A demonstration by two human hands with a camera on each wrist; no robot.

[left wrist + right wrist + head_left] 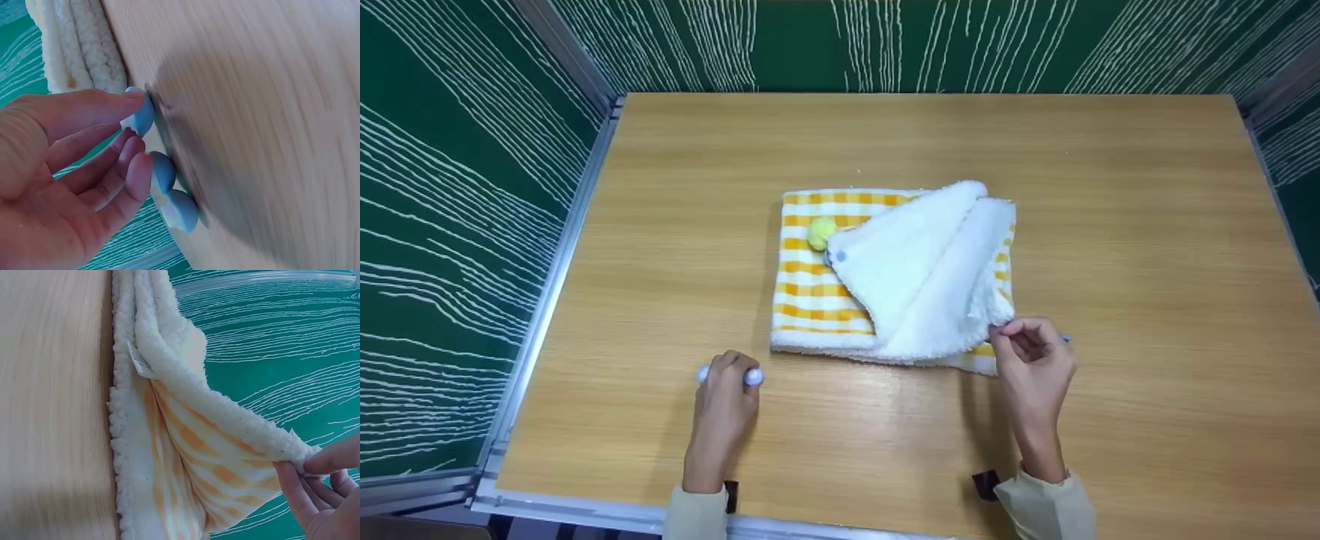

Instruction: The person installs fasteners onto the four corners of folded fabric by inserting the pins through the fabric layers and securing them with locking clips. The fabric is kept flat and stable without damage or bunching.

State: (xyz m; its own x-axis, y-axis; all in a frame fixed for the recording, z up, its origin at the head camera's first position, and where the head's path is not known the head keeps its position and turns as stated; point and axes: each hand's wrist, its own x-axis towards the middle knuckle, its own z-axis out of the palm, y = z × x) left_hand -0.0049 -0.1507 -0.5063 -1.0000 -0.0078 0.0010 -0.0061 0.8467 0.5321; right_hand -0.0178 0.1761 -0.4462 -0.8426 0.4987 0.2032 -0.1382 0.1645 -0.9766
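The person's right hand (1037,367) pinches a corner of the folded fleece blanket (915,289) between thumb and fingers, with no gap beyond the cloth's thickness, and lifts that edge above the layer beneath. The blanket lies mid-table (660,225), yellow checks showing beside the white fleece and a yellow-green pom-pom (821,233) on its left part. Left of its near edge, the left hand (724,401) narrowly grips a pale blue, round-lobed piece (753,376) at the tabletop.
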